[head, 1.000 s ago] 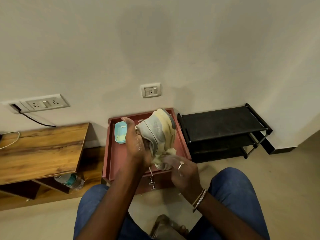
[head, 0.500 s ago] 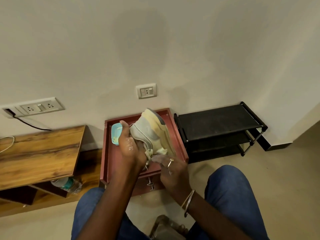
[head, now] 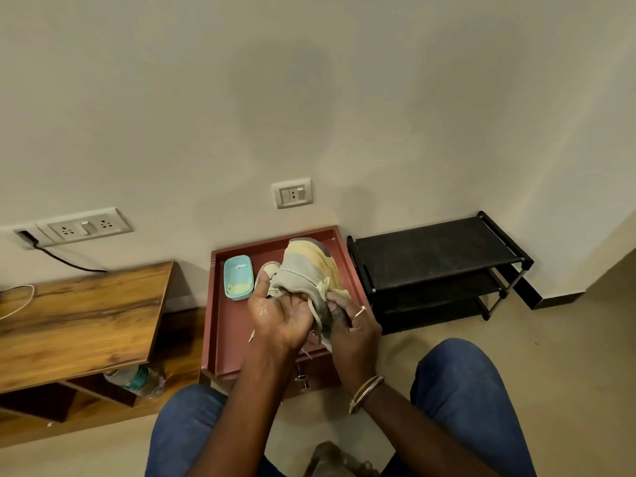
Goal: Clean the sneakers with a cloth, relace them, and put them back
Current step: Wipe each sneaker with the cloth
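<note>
Sneaker [head: 306,266] sits up in both hands over the red tray [head: 225,325], yellowed sole turned away from me toward the wall. I see the left hand [head: 278,318] curled tight at the shoe's opening, thumb up along its side, gripping it. The right hand [head: 354,325] has its fingers bunched round a pale cloth [head: 325,287], pressing it against the sneaker's side; how far the fingertips close I cannot tell, since the cloth hides them. A loose lace [head: 315,315] hangs between the two hands. A blue dish [head: 236,277] lies in the tray just beside the left thumb. A black shoe rack [head: 433,256] stands to the right, a wooden table [head: 79,321] to the left with a bottle [head: 137,380] under it
</note>
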